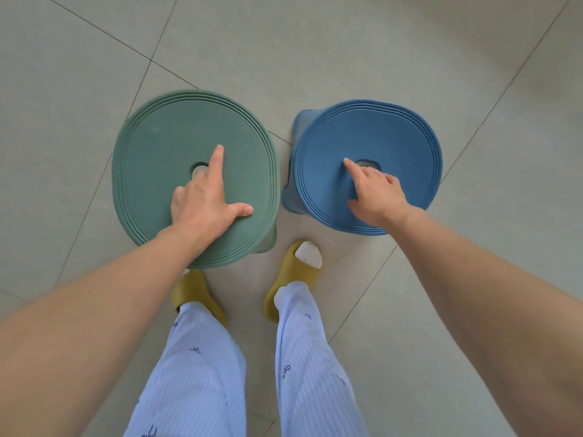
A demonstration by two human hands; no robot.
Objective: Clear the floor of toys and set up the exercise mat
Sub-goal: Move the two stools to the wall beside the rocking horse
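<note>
Two round plastic stools stand side by side on the tiled floor, seen from above. The green stool (157, 146) is on the left, the blue stool (394, 134) on the right. Each has a finger hole in the middle of its seat. My left hand (205, 200) lies on the green seat, some fingers curled into its hole, index finger and thumb spread flat. My right hand (375, 190) rests on the blue seat with fingers hooked into its hole and the index finger pointing left. No mat or toys are in view.
My feet in yellow-green slippers (303, 272) stand right behind the stools, legs in light blue striped trousers. Grey floor tiles (315, 42) with dark joints stretch all around the stools.
</note>
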